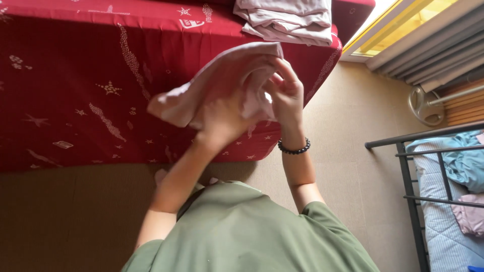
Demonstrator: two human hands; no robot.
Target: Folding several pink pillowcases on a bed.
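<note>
A pale pink cloth (212, 83) is bunched up in front of me, over the edge of a bed with a dark red patterned sheet (75, 90). My left hand (222, 121) is pushed into the cloth from below and grips it. Gripping the cloth's right edge between fingers and thumb is my right hand (287, 93), which has a black bead bracelet (294, 148) on its wrist. A stack of folded pale pink cloths (287, 17) lies on the bed's far corner, beyond both hands.
Beige carpet floor (353, 131) runs to the right of the bed. A grey metal rack (413, 171) with blue and pink fabric (464, 166) stands at the right edge. A window sill and slatted blind (428, 45) are at the top right.
</note>
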